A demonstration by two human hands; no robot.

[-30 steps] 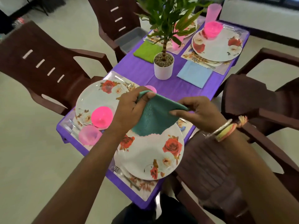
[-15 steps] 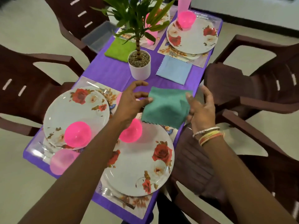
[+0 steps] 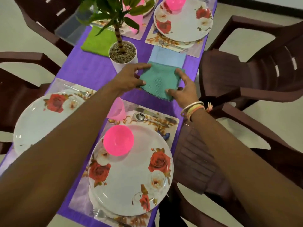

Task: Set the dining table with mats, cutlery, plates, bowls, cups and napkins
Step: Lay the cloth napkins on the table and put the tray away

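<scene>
Teal napkin [image 3: 159,82] between left hand [image 3: 127,77] and right hand [image 3: 185,90]. Beyond them: light blue napkin [image 3: 167,57], lime green napkin [image 3: 96,41], white pot [image 3: 118,63]. Desk [image 3: 91,69] cloth purple. Nearer than the hands: white plate [image 3: 131,185] with red and cream roses, hot pink bowl [image 3: 118,140], translucent pink cup [image 3: 117,110], mat [image 3: 170,124] with gold-brown scrolls. Chairs [image 3: 246,71] dark brown. Right wrist bangles [image 3: 193,108] silver, yellow, orange.

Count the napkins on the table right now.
3: green napkin left of the plant pot; light blue napkin right of it; teal napkin nearer the camera, gripped by left hand and right hand. The arms may hide a fourth.
</scene>
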